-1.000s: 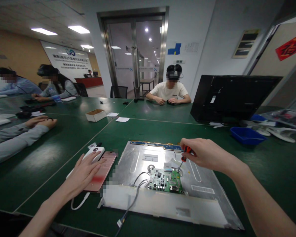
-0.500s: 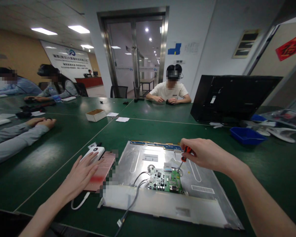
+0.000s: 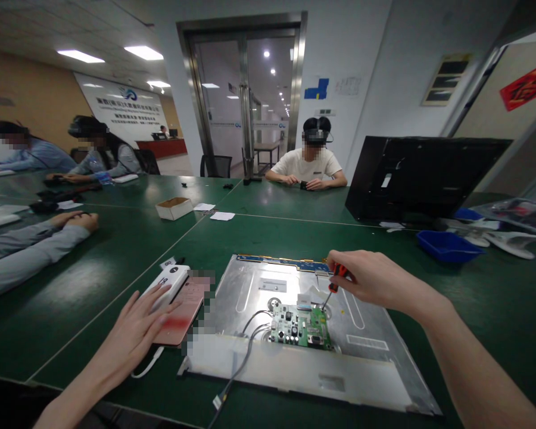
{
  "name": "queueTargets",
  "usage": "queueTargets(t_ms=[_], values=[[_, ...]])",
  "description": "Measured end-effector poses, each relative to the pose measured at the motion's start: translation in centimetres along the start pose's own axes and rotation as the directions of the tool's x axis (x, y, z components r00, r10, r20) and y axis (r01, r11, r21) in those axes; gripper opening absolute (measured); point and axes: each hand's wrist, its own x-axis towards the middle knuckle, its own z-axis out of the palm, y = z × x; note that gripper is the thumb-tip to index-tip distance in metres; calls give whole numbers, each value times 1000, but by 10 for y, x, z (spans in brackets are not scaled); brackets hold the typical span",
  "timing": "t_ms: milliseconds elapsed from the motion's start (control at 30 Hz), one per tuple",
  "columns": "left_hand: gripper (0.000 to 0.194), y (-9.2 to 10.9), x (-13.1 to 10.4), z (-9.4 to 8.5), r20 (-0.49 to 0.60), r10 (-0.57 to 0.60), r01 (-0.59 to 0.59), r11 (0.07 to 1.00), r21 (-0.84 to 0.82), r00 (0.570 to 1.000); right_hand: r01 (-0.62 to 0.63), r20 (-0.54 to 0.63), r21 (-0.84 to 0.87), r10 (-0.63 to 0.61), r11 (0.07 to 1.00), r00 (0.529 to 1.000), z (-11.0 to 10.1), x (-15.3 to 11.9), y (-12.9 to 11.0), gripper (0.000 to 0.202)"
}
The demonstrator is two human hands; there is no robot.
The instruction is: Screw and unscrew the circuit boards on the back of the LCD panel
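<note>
Compared with the preceding views, we note one change near the work: the left hand (image 3: 136, 328) has slid back toward the wearer, uncovering more of the white device (image 3: 174, 277), whose dark markings we can now read more fully. At the circuit board (image 3: 297, 326) we find no visible change; the screwdriver (image 3: 339, 277) is held at the same spot, so we judge that this shift leaves the driving point undisturbed. We locate the circuit board near the middle of the metal panel (image 3: 243, 298), which lies flat on the green table (image 3: 268, 238) in front of the wearer. The right hand (image 3: 366, 277) is closed around the red-and-black handle, fingers curled and pointing downward, wrist arched above the panel, forearm coming in from the lower right. The shaft slants down and to the left, its tip at the far right corner of the circuit board; we cannot tell whether it is seated in a screw. The left hand is palm down with fingers extended and slightly spread, resting over the white device and the pink device (image 3: 185, 325) beside it. It is not closed around either; we cannot tell how firmly it presses.
</note>
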Motion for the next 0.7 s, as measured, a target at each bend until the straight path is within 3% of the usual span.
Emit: queueTargets(t_ms=[300, 567, 700], values=[[50, 3, -9, -1, -10, 51, -51, 998, -39, 999, 14, -11, 8, -14, 1000, 1000, 0, -1, 0, 5], [44, 5, 4, 8, 46, 49, -50, 998, 42, 998, 11, -16, -6, -11, 1000, 1000, 2, -2, 3, 7], [44, 20, 16, 4, -30, 44, -43, 999, 28, 999, 5, -14, -12, -5, 1000, 1000, 2, -2, 2, 7]])
